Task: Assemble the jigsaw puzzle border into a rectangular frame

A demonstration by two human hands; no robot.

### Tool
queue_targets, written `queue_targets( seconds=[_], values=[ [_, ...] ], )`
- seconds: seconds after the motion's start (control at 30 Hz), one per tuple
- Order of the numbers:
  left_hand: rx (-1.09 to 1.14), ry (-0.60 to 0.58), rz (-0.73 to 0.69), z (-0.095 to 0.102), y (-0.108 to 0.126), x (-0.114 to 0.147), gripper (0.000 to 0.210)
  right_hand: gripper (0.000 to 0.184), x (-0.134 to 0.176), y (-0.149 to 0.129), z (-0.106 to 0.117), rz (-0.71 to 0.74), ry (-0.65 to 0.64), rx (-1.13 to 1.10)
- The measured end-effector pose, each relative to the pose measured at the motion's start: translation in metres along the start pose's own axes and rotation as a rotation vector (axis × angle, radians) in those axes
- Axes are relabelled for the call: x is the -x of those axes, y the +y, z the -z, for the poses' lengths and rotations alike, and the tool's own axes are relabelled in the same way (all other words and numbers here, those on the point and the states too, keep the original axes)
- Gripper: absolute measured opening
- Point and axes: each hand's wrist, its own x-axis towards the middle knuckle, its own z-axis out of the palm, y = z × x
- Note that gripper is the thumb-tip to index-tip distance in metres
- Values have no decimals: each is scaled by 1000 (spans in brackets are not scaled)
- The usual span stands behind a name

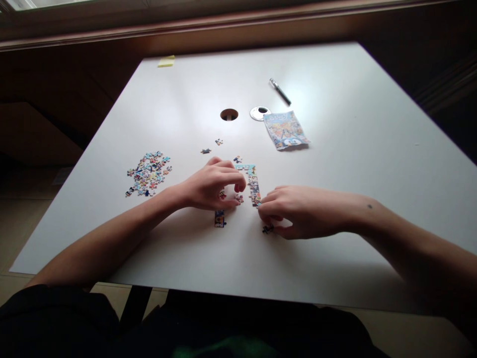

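A white surface [179,263] stands before a brownish wall with a long wooden ledge [238,26], and light comes on it from the far side. Near the far left corner of the surface lies a yellow sticky note [166,61]. Nearer to the person, toward the left edge, there is a loose heap of puzzle pieces [149,171], many colours together, lying flat.

To the right of the heap is the left hand [216,183], above the partly joined puzzle [254,188], which lies in the middle of the surface, closer to the near edge than to the far one. The grip of this hand is open: thumb and forefinger stand apart, with a small piece [239,199] by the thumb tip. Beyond the hand lie two single pieces [205,150]. Farther toward the far edge is a round hole [229,115], with something pale inside it, and just beside it a ring-shaped cover [257,114].

The right hand [283,211] is at the near right end of the puzzle. Its fingertips are at a dark piece [267,229]; I cannot tell if the grip holds it. Beyond this hand lie a pen [280,91] and a printed picture sheet [286,130].
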Motion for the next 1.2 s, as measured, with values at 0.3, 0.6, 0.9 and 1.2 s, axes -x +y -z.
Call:
queue_targets(
  seconds=[0.3, 0.6, 0.9, 1.2],
  values=[
    [-28, 10, -29, -3, 3, 0, 4, 13, 2, 2, 1, -36, -35, -29],
    [14, -10, 5, -2, 5, 0, 10, 10, 5, 15, 12, -103, 85, -61],
    [88, -37, 56, -2, 8, 1, 12, 5, 0, 32, 8, -239, 265, 38],
    [105, -44, 52, 0, 12, 1, 12, 8, 1, 35, 7, -283, 308, 79]
  ],
)
